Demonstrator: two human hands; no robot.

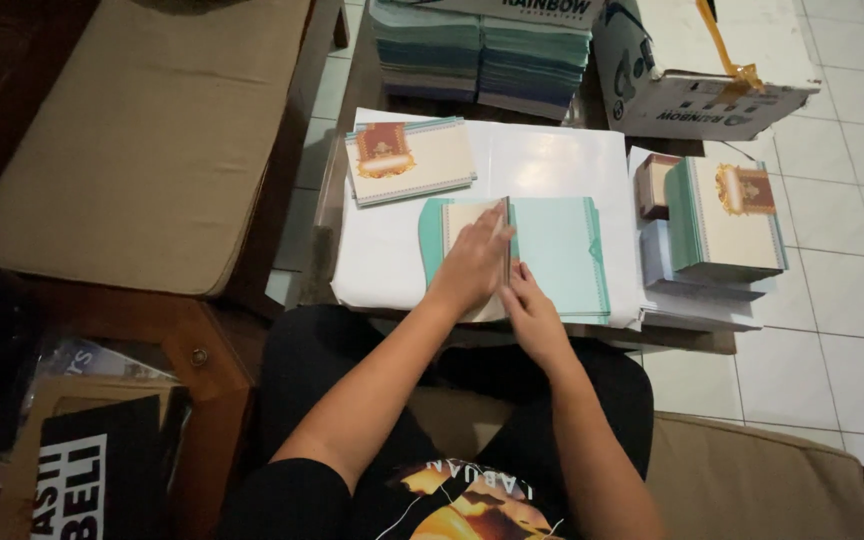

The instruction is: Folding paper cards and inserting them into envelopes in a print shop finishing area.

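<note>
An open teal folded card (557, 255) lies on the white sheet (552, 165) covering the low table. A cream insert (467, 212) sits in its left half. My left hand (472, 262) presses flat on that insert, fingers pointing up to the centre fold. My right hand (530, 312) rests at the card's lower edge beside the fold, fingertips touching the standing middle flap. A small pile of finished cream cards with a red and gold emblem (410, 158) lies at the back left of the sheet.
A taller stack of the same cards (727, 220) stands on the right, over flat pale sheets. Stacks of teal and purple paper (482, 55) and a white cardboard box (697, 90) sit behind. A tan cushion (142, 140) lies left.
</note>
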